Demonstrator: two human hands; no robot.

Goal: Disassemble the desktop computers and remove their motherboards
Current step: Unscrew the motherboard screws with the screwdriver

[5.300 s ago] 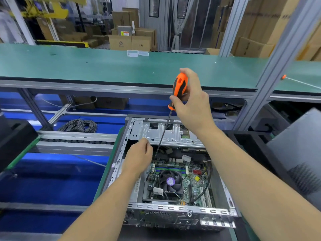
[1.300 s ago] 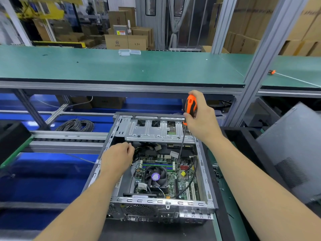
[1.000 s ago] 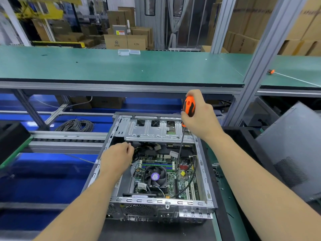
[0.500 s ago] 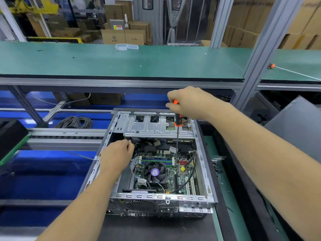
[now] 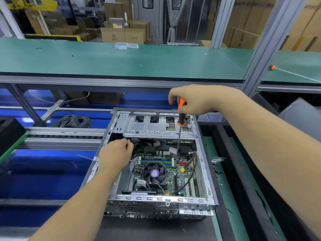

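My right hand has rolled over the screwdriver, fingers wrapped round its handle, tip lowered onto the motherboard, left hand fingers curled inside the case: unscrewing resumes.

No wording can be read with certainty anywhere. At about 11 o'clock, far off, a cardboard box is printed with a round dark logo, its letters too small to make out. Just above it, a grey box carries a yellow and red sticker, also illegible. At about 6 o'clock, a round purple label is seen on the cooling fan; its print is blurred.
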